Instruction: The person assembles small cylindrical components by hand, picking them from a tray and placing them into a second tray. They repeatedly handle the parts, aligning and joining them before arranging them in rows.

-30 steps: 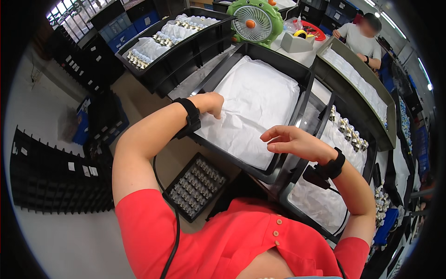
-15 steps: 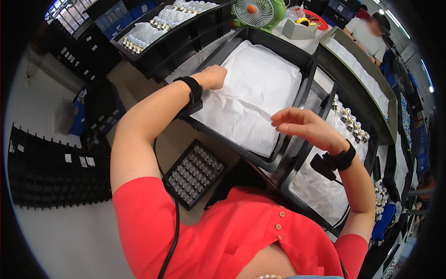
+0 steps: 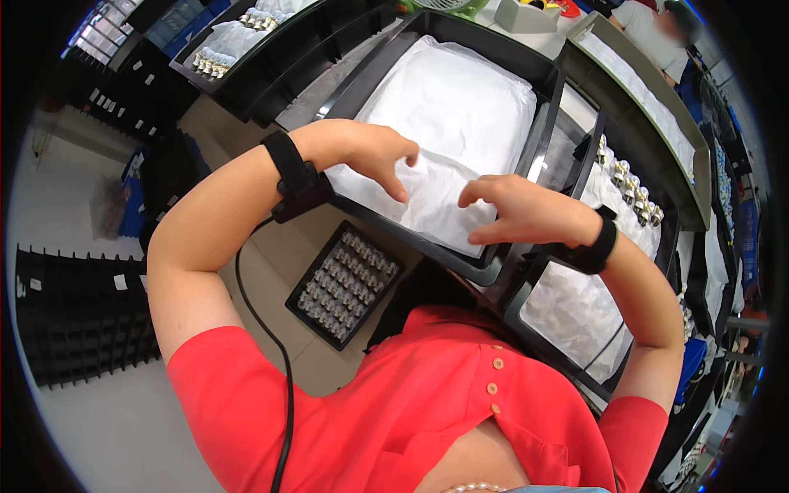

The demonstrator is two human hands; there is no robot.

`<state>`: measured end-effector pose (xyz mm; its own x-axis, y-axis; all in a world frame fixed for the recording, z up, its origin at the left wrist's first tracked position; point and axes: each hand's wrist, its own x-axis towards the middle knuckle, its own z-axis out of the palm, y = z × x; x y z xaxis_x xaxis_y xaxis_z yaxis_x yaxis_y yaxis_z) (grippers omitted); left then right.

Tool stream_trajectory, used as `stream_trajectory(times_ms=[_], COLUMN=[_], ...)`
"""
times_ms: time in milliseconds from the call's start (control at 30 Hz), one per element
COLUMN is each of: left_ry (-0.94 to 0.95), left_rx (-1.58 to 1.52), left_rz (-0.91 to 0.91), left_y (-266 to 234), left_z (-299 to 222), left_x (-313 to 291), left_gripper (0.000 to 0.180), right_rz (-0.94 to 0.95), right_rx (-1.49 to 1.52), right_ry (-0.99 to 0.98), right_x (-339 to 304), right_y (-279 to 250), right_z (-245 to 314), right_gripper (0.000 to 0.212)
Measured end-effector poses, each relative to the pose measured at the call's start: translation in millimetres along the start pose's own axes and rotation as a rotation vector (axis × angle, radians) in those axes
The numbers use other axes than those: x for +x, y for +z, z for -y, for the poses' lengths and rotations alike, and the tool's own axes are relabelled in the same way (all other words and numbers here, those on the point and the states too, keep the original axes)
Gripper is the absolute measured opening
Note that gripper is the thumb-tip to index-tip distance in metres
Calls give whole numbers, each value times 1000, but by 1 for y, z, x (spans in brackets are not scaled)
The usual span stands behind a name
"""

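Head view, list of contents. Left hand [image 3: 385, 163]: thumb and fingers spread wide, above the left part of the white paper [image 3: 452, 103]; cannot tell whether the fingertips touch it. Right hand [image 3: 522, 212]: thumb and curled fingers wide apart, over the paper's near right part; contact likewise cannot be told. White paper: creased, lying inside a black tray [image 3: 493, 50], with a fold running across it between the hands. Black straps, two: one on the left wrist, one on the right. Shirt [image 3: 394, 403]: red, buttoned. Second black tray, just right of the first: crumpled paper [image 3: 571, 308] and a row of small metal-based parts [image 3: 631, 195]. Olive tray [image 3: 629, 119]: beyond that, tilted, lined with white sheeting. Black bin [image 3: 329, 62]: upper left, holding more small parts on paper. Small dark tray on the floor: rows of pale pieces [image 3: 349, 283]. Green fan [image 3: 464, 10]: top edge, partly cut off.
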<state>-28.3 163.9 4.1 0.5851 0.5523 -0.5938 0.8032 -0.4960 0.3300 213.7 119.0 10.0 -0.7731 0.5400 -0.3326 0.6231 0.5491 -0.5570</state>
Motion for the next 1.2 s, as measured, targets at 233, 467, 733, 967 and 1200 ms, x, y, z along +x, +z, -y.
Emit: stream_trajectory(times_ms=[233, 467, 733, 967, 1200], left_ry=[59, -154, 39, 118, 47], left_rx=[-27, 73, -59, -110, -238], left_rz=[-80, -18, -100, -237, -316], left_y=[9, 24, 22, 18, 2], left_z=[-4, 11, 9, 3, 28], left_x=[-3, -11, -10, -19, -23], left_gripper=[74, 90, 87, 71, 29], right_rz=[-28, -102, 94, -215, -266], right_rx=[-457, -121, -534, -110, 344], right_ry=[66, -1, 50, 72, 189], right_x=[40, 32, 27, 34, 3], right_y=[35, 6, 41, 4, -28], right_z=[0, -27, -1, -18, -23], right_gripper=[23, 32, 30, 21, 29])
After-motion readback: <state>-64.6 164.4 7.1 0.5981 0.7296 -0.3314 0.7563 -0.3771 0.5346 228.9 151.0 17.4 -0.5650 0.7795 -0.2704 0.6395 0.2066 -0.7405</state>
